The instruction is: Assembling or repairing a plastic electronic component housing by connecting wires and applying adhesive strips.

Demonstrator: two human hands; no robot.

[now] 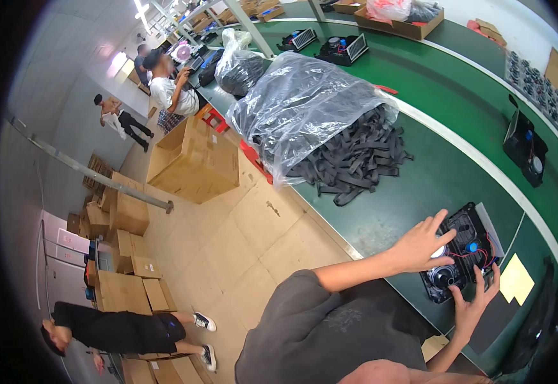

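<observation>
An opened black speaker housing lies on the green bench in front of me. It shows round speaker parts, red wires and a small blue round part. My left hand reaches over its left side with fingers spread; a white round part shows partly beneath them. At the near right edge, my right hand has its thumb and fingers apart, the tips at or just above the housing. Neither hand visibly grips anything, though whether every fingertip touches is unclear.
Black straps spill from a clear plastic bag beyond my left hand. Yellow paper lies right of the housing. Another opened speaker unit sits across the white rail. Cardboard boxes stand on the floor; a person is at left.
</observation>
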